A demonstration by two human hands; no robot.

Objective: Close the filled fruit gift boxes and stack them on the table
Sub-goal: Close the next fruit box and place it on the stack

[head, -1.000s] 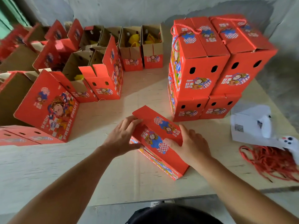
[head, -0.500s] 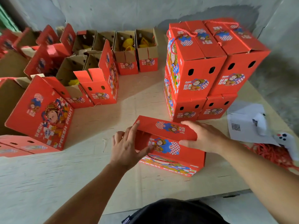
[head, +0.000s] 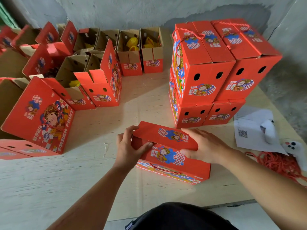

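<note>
A: Gift box (head: 172,156) status? Surface?
B: Pale plywood tabletop (head: 66,176), grey concrete wall (head: 132,10). Red, near front edge; your left hand (head: 127,150) and right hand (head: 204,145) pinch its half-shut lid flaps.

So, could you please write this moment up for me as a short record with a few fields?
box in hand: red gift box on the table, front middle
top flaps: one flap not yet flat
left hand: grips the box's left end, thumb on the lower flap
right hand: grips the raised flap's right end
closed boxes: stack of four, two layers, back right
open boxes: row at left and back, some showing yellow netting
also on table: paper, red cord
</note>
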